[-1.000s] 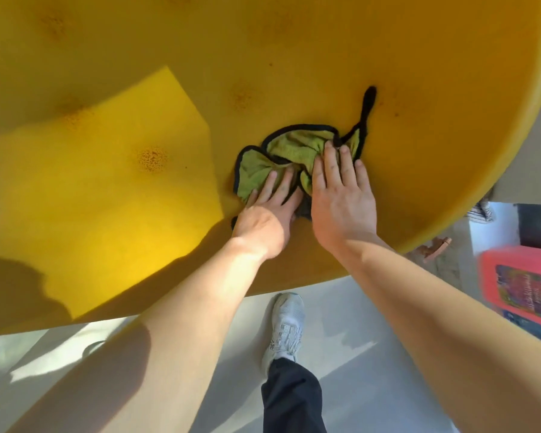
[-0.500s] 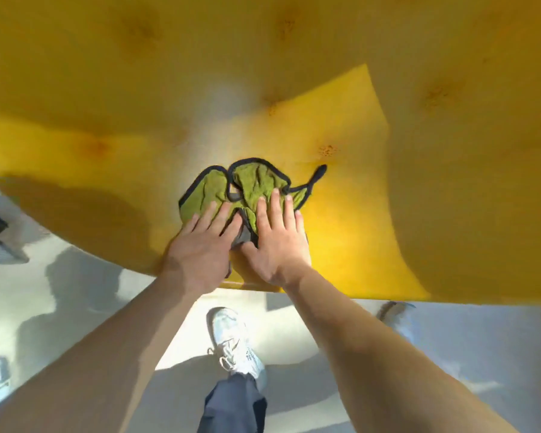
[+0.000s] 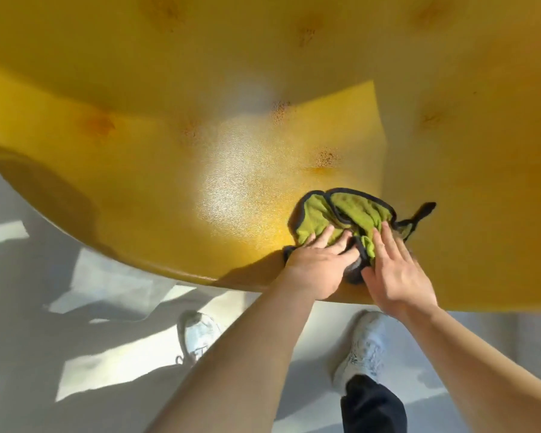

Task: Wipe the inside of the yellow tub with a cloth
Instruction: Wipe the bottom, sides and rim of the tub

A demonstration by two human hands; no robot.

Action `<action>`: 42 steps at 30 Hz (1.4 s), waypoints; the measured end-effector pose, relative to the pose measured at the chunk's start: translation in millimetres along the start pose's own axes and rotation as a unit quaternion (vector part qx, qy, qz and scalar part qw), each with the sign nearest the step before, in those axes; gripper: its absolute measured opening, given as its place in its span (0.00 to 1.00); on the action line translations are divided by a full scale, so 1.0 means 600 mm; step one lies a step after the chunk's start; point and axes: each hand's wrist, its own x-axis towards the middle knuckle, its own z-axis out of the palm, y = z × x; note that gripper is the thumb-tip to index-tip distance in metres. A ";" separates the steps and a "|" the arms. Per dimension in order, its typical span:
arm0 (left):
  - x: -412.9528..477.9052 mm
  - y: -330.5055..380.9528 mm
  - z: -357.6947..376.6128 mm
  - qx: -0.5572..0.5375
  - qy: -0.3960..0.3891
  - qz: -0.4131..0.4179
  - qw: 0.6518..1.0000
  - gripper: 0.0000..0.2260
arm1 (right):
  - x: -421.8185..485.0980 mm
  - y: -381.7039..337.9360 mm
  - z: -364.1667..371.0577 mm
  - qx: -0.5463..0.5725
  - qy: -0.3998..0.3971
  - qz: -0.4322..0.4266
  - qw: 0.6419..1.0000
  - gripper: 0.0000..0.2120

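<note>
Both hands, left hand (image 3: 317,265) and right hand (image 3: 397,270), fingers (image 3: 384,242) spread flat (side by side) on the green cloth (image 3: 344,214) inside the yellow tub (image 3: 169,170).

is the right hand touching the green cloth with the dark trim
Touching: the head view shows the right hand flat on the green dark-trimmed cloth, fingers overlapping it.

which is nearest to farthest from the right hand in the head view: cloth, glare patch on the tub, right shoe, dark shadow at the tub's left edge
1. Cloth: under the right hand's fingers, touching.
2. Right shoe: below the hand, on the floor.
3. Glare patch: left of the cloth, on the tub. Close to the shoe in image distance, so this order is loose.
4. Dark shadow: far left edge of the tub.
</note>
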 end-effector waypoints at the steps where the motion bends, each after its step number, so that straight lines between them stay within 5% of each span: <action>1: 0.008 0.008 -0.004 0.008 -0.015 0.014 1.000 0.30 | -0.004 0.005 0.002 0.019 -0.006 0.024 1.000 0.36; 5: -0.039 -0.060 -0.018 0.101 0.009 -0.008 0.995 0.27 | 0.019 -0.067 0.030 0.040 -0.012 0.041 0.998 0.37; 12: -0.270 -0.240 -0.175 0.278 -0.102 -0.168 0.940 0.24 | 0.040 -0.433 0.026 0.192 -0.040 -0.136 0.971 0.37; 15: -0.342 -0.261 -0.265 0.352 -0.072 -0.229 0.905 0.24 | 0.035 -0.570 -0.040 0.386 -0.044 -0.142 0.911 0.33; 17: -0.373 -0.262 -0.316 0.405 -0.038 -0.263 0.875 0.24 | 0.020 -0.631 -0.100 0.526 -0.041 -0.159 0.835 0.32; 20: -0.384 -0.263 -0.343 0.451 -0.004 -0.284 0.846 0.26 | 0.012 -0.668 -0.140 0.612 -0.023 -0.184 0.769 0.34; 23: -0.359 -0.272 -0.302 0.428 0.035 -0.288 0.856 0.26 | 0.020 -0.633 -0.101 0.567 0.026 -0.210 0.796 0.32; 27: -0.283 -0.247 -0.171 0.291 -0.031 -0.273 0.916 0.29 | 0.014 -0.524 0.010 0.386 0.076 -0.158 0.906 0.30; 29: -0.249 -0.224 -0.120 0.226 -0.056 -0.252 0.939 0.29 | 0.001 -0.464 0.052 0.327 0.089 -0.141 0.930 0.31; 34: -0.261 -0.236 -0.155 0.290 -0.077 -0.240 0.923 0.26 | 0.011 -0.456 0.024 0.464 0.020 -0.117 0.878 0.37; 42: -0.303 -0.304 -0.308 0.411 0.068 -0.313 0.853 0.26 | 0.096 -0.615 -0.149 0.430 0.086 -0.281 0.853 0.31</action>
